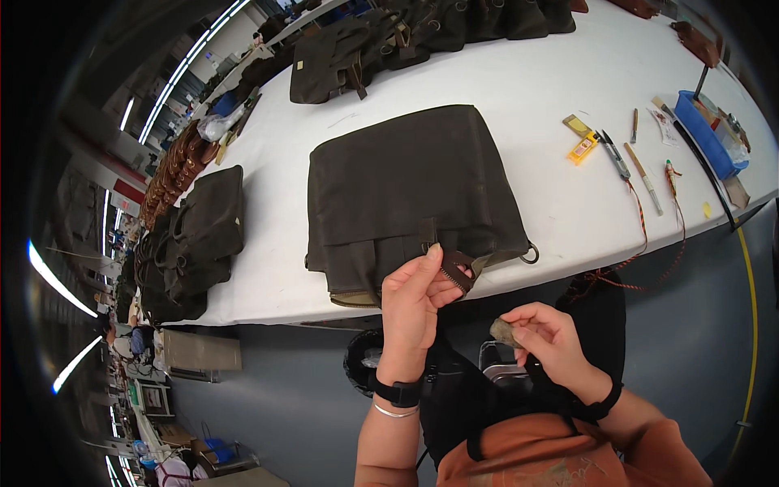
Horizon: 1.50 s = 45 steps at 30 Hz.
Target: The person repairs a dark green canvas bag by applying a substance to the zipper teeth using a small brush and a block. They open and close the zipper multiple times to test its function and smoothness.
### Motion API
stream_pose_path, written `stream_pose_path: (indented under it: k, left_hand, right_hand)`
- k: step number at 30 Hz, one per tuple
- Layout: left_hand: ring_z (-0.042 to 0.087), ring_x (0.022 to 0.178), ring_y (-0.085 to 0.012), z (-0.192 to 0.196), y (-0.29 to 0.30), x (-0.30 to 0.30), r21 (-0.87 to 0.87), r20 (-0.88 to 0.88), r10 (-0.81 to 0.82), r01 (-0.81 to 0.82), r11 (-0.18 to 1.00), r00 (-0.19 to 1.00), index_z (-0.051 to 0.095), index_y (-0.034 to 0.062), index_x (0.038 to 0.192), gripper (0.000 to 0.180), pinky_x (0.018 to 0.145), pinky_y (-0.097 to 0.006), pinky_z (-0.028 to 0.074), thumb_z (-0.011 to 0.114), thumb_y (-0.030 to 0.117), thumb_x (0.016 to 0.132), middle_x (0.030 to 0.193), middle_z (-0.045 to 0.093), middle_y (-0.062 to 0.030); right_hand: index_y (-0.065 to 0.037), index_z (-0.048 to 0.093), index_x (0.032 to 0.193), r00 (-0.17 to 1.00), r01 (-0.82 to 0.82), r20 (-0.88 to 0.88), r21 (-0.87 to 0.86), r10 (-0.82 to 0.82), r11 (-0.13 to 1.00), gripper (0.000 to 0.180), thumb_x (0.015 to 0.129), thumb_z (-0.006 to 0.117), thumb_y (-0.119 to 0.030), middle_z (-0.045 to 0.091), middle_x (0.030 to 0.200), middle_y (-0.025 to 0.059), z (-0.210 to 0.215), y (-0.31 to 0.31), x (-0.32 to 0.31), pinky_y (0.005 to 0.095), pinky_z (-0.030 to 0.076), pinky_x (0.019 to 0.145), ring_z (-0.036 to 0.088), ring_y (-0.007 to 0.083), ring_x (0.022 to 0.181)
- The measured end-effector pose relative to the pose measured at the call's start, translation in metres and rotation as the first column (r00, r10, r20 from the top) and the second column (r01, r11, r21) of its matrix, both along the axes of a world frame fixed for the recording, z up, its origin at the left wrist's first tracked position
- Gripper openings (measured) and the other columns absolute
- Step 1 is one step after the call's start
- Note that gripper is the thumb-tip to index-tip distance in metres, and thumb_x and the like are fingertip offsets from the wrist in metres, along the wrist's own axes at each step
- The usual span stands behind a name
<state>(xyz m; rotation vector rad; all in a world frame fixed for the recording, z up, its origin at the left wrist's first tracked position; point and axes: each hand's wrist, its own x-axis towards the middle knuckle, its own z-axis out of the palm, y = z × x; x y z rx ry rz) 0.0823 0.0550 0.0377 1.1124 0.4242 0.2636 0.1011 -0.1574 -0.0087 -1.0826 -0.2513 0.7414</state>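
A dark brown-black bag (398,174) lies flat on the white-covered table (276,150) in front of me, with its zipped opening toward my body. My left hand (414,284) is closed at that edge, pinching the brown zipper end (458,272), which curls out to the right of the fingers. Just above the thumb is a short strap tab (428,231). Over my lap, apart from the bag, my right hand (548,337) pinches a small grey-brown lump (504,332) between thumb and fingers. What the lump is made of I cannot tell.
More dark bags lie along the far edge (333,69) and in a left-hand pile (207,219). To the right are a yellow blade case (583,148), a corded pen-like tool (615,156), a brush (643,178) and a blue bin (707,134). Cords (641,276) hang off the near edge.
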Motion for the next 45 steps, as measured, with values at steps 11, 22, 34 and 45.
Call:
stream_pose_path:
  k: [11, 22, 34, 45]
  left_hand:
    - [0.071, 0.071, -0.0161, 0.014, 0.003, -0.001, -0.089, 0.0, -0.016, 0.016, 0.996, 1.0, 0.067, -0.0021, 0.096, 0.03, 0.059, -0.023, 0.059, 0.056, 0.025, 0.1, 0.084, 0.071, -0.0126]
    - [0.071, 0.071, -0.0159, 0.011, 0.002, 0.001, -0.147, 0.03, 0.008, -0.003, 0.989, 1.0, 0.068, -0.0033, 0.096, 0.03, 0.062, -0.022, 0.059, 0.056, 0.024, 0.1, 0.084, 0.072, -0.0133]
    - [0.067, 0.069, -0.0125, 0.013, -0.009, 0.002, 0.074, 0.029, 0.055, -0.057, 0.996, 0.998, 0.067, 0.0014, 0.093, 0.026, 0.06, -0.022, 0.054, 0.058, 0.024, 0.1, 0.081, 0.07, -0.0075]
    - [0.066, 0.074, -0.0103, 0.053, 0.001, 0.003, -0.092, 0.207, 0.172, -0.155, 0.984, 0.963, 0.067, 0.0048, 0.093, 0.027, 0.064, -0.021, 0.051, 0.058, 0.029, 0.1, 0.081, 0.068, -0.0038]
  right_hand:
    - [0.001, 0.06, 0.107, 0.981, -0.077, -0.173, 0.047, 0.084, 0.996, 0.018, 0.098, 0.058, -0.014, 0.045, 0.056, -0.0041, 0.02, 0.047, 0.005, 0.0212, 0.027, 0.041, 0.037, 0.0029, 0.044]
    - [-0.002, 0.057, 0.084, 0.991, 0.03, 0.137, -0.143, -0.011, 0.989, 0.015, 0.096, 0.062, -0.01, 0.048, 0.06, -0.0084, -0.029, 0.016, -0.003, 0.0204, 0.027, 0.046, 0.035, -0.0013, 0.053]
    - [0.001, 0.065, 0.084, 0.814, 0.41, 0.511, -0.172, -0.274, 0.896, 0.028, 0.099, 0.057, -0.02, 0.042, 0.053, -0.0055, 0.046, -0.001, 0.074, 0.0238, 0.031, 0.046, 0.038, 0.0016, 0.052]
    - [0.003, 0.066, 0.093, 0.438, 0.795, 0.77, -0.09, -0.464, 0.6, 0.021, 0.095, 0.06, -0.016, 0.063, 0.072, 0.0065, 0.02, 0.0, 0.165, 0.0275, 0.044, 0.056, 0.054, 0.0109, 0.06]
